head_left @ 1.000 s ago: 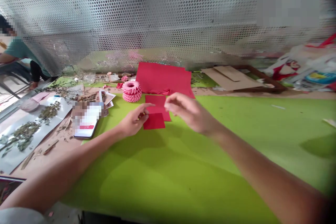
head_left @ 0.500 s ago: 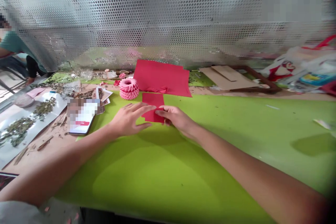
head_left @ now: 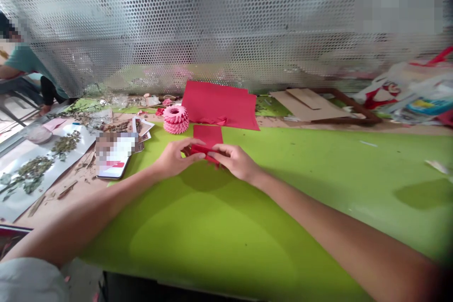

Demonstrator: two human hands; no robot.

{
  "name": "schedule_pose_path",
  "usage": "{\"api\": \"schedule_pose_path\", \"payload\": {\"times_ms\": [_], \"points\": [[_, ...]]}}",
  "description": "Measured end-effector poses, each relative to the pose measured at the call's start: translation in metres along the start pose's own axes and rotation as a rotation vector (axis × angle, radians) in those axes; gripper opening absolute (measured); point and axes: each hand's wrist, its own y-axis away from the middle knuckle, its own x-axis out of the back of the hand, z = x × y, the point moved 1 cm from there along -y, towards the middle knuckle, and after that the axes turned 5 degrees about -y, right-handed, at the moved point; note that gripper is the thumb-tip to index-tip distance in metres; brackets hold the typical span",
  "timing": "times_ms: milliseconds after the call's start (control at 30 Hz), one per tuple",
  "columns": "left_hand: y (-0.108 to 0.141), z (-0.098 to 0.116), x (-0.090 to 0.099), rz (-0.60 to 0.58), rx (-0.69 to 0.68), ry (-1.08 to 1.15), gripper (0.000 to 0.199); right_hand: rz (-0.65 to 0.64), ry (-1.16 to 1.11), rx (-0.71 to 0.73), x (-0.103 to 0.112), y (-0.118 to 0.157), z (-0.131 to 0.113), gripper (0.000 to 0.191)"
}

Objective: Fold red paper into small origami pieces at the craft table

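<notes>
A small folded piece of red paper (head_left: pixel 201 149) is pinched between the fingers of both hands, a little above the green table. My left hand (head_left: pixel 177 156) grips its left end with thumb and fingers. On its right end, my right hand (head_left: pixel 235 158) is closed, thumb toward me. Just behind them a flat red paper rectangle (head_left: pixel 207 134) lies on the table, its near part hidden by the hands. Larger red sheets (head_left: pixel 219 103) lie farther back, and a stack of pink ruffled paper rings (head_left: pixel 176 119) stands to their left.
A phone (head_left: pixel 115 155) and photo prints (head_left: pixel 142 126) lie at the left, near dried leaves (head_left: pixel 35 167) on a white sheet. Brown cardboard (head_left: pixel 307 104) and plastic bags (head_left: pixel 406 94) are at the back right. A perforated metal screen (head_left: pixel 212 23) rises behind. A seated person (head_left: pixel 26 66) is far left.
My left hand has closed on the left end of the small red paper, which it hovered beside before. The piece is now lifted and tilted between both hands.
</notes>
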Motion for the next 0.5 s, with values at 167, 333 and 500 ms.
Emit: {"api": "schedule_pose_path", "payload": {"times_ms": [167, 333, 500], "points": [[-0.0007, -0.0022, -0.0011, 0.068, 0.043, -0.050, 0.022, 0.070, 0.046, 0.100, -0.0020, 0.0056, -0.0043, 0.036], [0.0001, -0.0051, -0.0030, 0.102, 0.084, -0.067, 0.017, 0.165, 0.170, 0.186, -0.0040, 0.0041, -0.0010, 0.026], [0.0007, -0.0078, -0.0039, 0.104, 0.133, -0.073, 0.018, 0.156, 0.173, 0.173, -0.0041, 0.0035, -0.0002, 0.022]]}}
